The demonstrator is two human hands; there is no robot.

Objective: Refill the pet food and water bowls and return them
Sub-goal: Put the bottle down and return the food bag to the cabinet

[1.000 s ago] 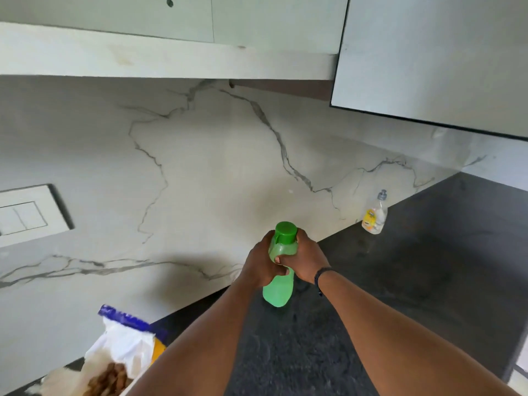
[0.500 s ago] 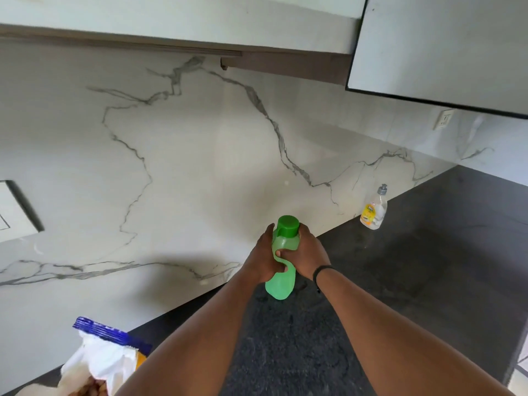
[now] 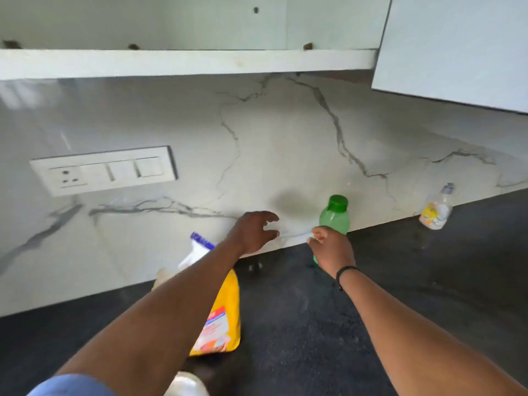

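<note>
Green bottle (image 3: 335,217): upright on the dark tabletop (image 3: 428,281) against the marble wall. Right hand (image 3: 331,250): grip wrapped round its lower body. Left hand (image 3: 254,232): beside bottle, fingers spread, holding nothing. Yellow food bag (image 3: 221,318): nearer than bottle, under left forearm.

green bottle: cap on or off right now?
On. The green bottle stands upright on the dark counter with its green cap seated on the neck. The right hand is in front of its base.
</note>
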